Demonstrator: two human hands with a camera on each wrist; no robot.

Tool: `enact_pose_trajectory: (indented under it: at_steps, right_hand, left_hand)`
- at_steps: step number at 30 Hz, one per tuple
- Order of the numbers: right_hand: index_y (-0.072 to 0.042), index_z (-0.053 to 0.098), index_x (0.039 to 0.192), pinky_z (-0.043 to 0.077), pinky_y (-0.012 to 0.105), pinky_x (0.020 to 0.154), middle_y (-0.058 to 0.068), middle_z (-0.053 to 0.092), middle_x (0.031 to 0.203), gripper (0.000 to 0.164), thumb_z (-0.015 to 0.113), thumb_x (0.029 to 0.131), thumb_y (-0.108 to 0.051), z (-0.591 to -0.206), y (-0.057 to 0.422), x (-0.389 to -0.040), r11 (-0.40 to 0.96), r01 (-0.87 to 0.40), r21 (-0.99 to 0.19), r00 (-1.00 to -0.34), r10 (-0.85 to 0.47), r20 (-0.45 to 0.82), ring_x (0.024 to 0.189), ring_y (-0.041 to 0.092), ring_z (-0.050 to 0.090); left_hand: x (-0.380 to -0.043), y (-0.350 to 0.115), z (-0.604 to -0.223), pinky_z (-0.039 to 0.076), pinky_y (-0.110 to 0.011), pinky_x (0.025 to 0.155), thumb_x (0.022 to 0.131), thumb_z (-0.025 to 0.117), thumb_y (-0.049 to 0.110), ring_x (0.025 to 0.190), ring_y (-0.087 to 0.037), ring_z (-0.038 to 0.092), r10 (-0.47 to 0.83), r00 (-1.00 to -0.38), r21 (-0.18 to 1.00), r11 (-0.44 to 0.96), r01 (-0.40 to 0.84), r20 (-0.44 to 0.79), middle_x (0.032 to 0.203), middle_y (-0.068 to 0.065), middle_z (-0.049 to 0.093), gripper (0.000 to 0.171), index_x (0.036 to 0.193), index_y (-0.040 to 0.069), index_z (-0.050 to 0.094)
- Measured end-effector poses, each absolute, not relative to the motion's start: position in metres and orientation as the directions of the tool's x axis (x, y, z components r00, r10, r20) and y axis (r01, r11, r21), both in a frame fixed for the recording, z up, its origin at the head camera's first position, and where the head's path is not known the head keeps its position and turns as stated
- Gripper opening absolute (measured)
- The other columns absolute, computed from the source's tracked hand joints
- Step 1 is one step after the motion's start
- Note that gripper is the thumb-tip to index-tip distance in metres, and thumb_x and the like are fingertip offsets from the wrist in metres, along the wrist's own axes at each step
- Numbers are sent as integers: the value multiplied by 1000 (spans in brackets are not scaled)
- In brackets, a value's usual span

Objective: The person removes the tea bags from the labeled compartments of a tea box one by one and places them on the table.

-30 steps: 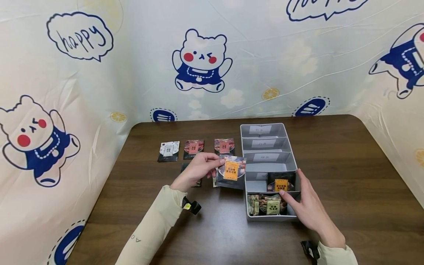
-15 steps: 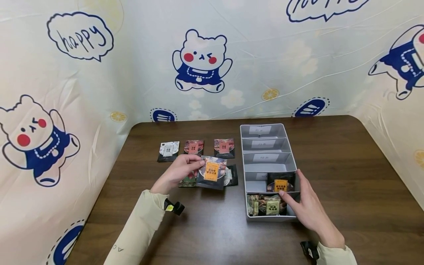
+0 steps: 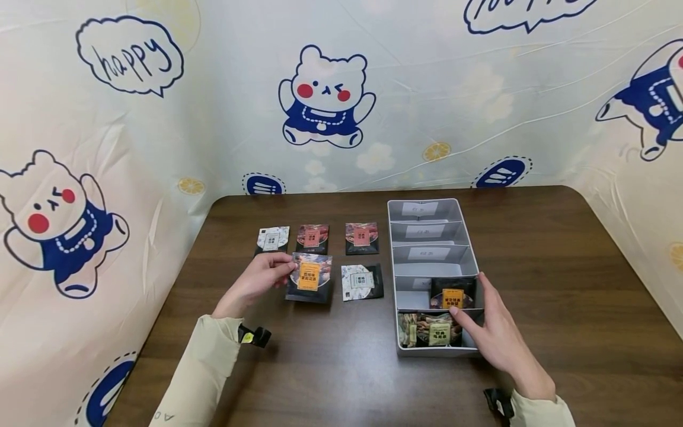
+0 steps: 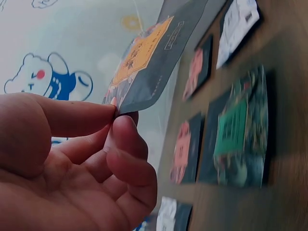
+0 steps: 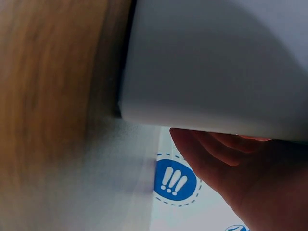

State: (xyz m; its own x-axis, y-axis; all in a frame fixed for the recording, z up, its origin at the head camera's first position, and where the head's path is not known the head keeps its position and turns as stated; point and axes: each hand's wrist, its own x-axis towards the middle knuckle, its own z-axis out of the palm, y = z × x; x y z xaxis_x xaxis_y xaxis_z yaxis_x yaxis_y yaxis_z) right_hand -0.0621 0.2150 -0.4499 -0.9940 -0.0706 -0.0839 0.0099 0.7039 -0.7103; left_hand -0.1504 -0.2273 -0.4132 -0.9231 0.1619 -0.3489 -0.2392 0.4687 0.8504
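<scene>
My left hand pinches one corner of a dark tea sachet with an orange label between thumb and fingers. The sachet is raised over the left group of sachets. Beneath it lies a green-labelled sachet, hidden in the head view. On the right, my right hand grips the right wall of a grey divided box, thumb over the rim and fingers outside. One orange-labelled sachet sits in the second compartment from the front. Green-labelled sachets fill much of the front one.
Two red-labelled sachets, one left and one right, lie toward the back. A white sachet lies left of them, and another white-and-black sachet lies beside the box. White paper labels mark the rear compartments.
My left hand has moved left with the orange-labelled sachet, away from the box, uncovering the white-and-black sachet and covering the green one. The right hand stays in place.
</scene>
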Motion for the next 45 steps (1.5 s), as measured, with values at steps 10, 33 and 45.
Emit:
enact_pose_trajectory:
  at_steps: [10,33,45]
  right_hand:
    - [-7,-2,155,24,68,104,30,10,158,95,56,94,-50,-449,215,-62,708,13,-706,-994,-67,-86,140,52,21]
    - [-6,-1,155,24,68,104,30,10,157,95,56,93,-50,-449,215,-63,706,20,-708,-993,-67,-94,140,52,20]
    - [-7,-3,155,24,68,105,30,10,158,95,56,94,-50,-448,215,-63,704,17,-710,-993,-70,-93,141,52,19]
  left_hand:
    - [-146,-257,-416,48,-34,72,100,52,17,83,-22,53,-32,-926,759,562,-328,-376,104,-12,61,31,123,-3,58]
    - [-143,-294,-433,41,-26,74,100,47,14,96,-26,53,-164,-946,682,660,-315,-278,116,-26,59,35,122,-11,57]
    - [-140,-301,-438,41,-26,70,99,48,15,94,-26,54,-193,-934,651,675,-349,-300,112,-27,60,36,119,-13,58]
